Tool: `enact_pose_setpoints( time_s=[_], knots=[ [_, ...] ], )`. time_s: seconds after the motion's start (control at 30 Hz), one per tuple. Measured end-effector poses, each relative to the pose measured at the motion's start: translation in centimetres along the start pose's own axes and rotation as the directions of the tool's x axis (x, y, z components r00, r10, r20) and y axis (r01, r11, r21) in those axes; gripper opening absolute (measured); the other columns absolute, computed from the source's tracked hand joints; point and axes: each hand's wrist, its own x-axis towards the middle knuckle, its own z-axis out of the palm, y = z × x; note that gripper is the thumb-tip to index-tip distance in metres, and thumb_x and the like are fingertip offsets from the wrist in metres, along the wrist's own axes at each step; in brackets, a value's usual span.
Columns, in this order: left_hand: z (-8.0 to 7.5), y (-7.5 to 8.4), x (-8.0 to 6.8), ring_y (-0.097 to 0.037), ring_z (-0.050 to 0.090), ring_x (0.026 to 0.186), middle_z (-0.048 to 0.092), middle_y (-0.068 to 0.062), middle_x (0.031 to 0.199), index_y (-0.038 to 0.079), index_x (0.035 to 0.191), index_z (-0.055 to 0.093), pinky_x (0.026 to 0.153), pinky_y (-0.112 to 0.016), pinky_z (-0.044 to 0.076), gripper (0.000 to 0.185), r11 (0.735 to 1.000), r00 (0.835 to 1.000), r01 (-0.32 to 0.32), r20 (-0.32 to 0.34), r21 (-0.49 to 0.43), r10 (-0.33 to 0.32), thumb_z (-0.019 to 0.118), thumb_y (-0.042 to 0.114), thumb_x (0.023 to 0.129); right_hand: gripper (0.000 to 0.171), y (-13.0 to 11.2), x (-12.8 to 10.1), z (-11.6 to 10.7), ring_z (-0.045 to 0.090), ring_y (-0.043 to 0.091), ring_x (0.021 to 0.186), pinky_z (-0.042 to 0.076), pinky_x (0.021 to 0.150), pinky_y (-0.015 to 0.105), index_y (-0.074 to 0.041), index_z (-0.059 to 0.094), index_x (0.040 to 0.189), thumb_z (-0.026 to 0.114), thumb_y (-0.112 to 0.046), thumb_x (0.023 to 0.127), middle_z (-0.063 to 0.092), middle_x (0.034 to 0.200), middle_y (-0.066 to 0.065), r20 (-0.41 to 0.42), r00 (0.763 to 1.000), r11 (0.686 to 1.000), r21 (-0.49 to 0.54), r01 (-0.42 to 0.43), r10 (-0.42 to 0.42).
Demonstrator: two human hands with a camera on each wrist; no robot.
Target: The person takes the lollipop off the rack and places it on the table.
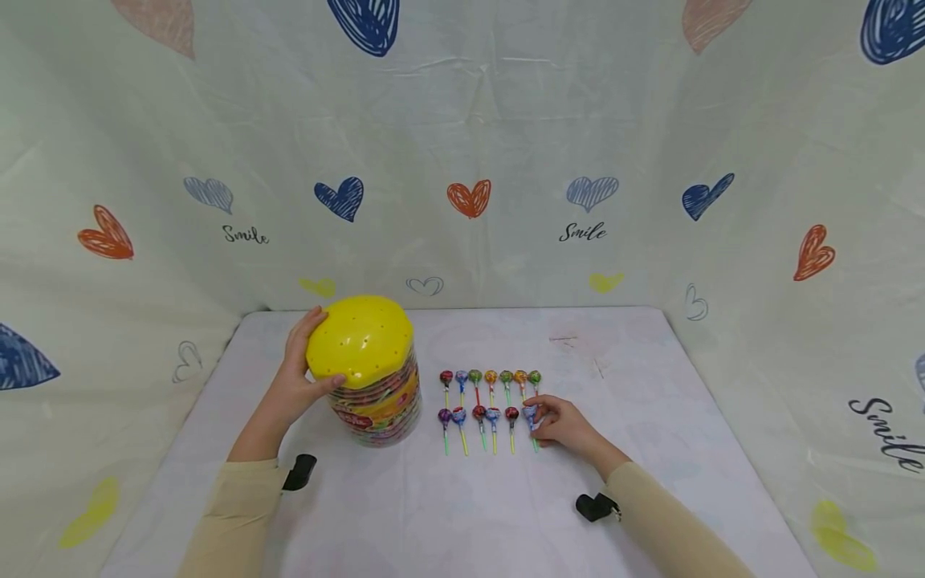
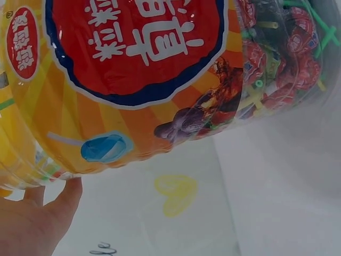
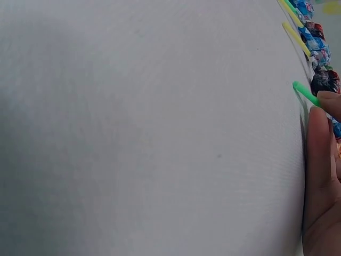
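Observation:
A large clear jar (image 1: 383, 411) of lollipops with a bumpy yellow lid (image 1: 361, 337) stands on the table's left half, leaning slightly. My left hand (image 1: 298, 371) holds it near the lid, thumb in front and fingers round the far left side. In the left wrist view, the orange and red label (image 2: 133, 114) and wrapped candies show through the plastic. At the right end of the front row, my right hand (image 1: 565, 424) pinches a blue-wrapped lollipop (image 1: 531, 413). Its green stick (image 3: 304, 93) sticks out beside the thumb and finger in the right wrist view.
Several lollipops form a back row (image 1: 491, 377) and a front row (image 1: 479, 413), heads away from me, sticks toward me. They lie on a white-covered table (image 1: 448, 514). A heart-patterned curtain (image 1: 520, 128) hangs behind and at both sides.

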Motion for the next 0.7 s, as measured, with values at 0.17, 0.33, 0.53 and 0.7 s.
enact_pose_setpoints(
  time_s=[0.17,0.33,0.53,0.7],
  knots=[
    [0.1,0.3,-0.2,-0.041,0.008,0.143,0.000,-0.007,0.162,0.014,0.156,0.017,0.106,-0.072,0.017,0.099,1.000,1.000,0.013,0.004,0.001,-0.013,0.076,-0.001,0.078,0.054,0.0,0.1,0.1,0.059,0.017,0.058,0.055,0.053,0.031,0.005,0.055,0.130,0.073,0.007,0.080,0.057,0.092,0.015,0.003,1.000,0.999,-0.036,-0.002,0.002],
    [0.2,0.4,-0.3,-0.040,0.003,0.145,-0.006,-0.005,0.162,0.013,0.157,0.012,0.107,-0.072,0.014,0.102,0.999,0.999,0.037,-0.006,0.008,-0.037,0.077,0.001,0.079,0.054,0.8,0.5,0.0,0.058,0.015,0.057,0.055,0.052,0.029,0.000,0.057,0.130,0.076,0.003,0.079,0.056,0.091,0.011,0.004,1.000,0.999,-0.048,-0.007,0.008],
    [0.0,0.7,-0.9,-0.038,0.001,0.146,-0.005,-0.006,0.163,0.015,0.158,0.009,0.107,-0.073,0.013,0.104,0.997,0.999,0.034,-0.022,0.072,-0.032,0.077,0.003,0.080,0.054,0.5,0.5,0.1,0.056,0.015,0.056,0.054,0.052,0.028,-0.002,0.060,0.129,0.076,0.004,0.078,0.054,0.089,0.011,-0.012,1.000,0.997,-0.073,-0.013,0.012],
    [-0.5,0.9,-1.6,-0.045,0.006,0.144,-0.005,-0.009,0.163,0.014,0.158,0.007,0.105,-0.073,0.016,0.104,0.995,0.999,0.032,-0.025,0.096,-0.029,0.076,0.000,0.080,0.055,0.4,0.6,0.1,0.057,0.014,0.056,0.054,0.052,0.028,-0.002,0.059,0.130,0.077,0.004,0.078,0.054,0.089,0.010,-0.012,1.000,0.996,-0.086,-0.019,0.018]
  ],
)
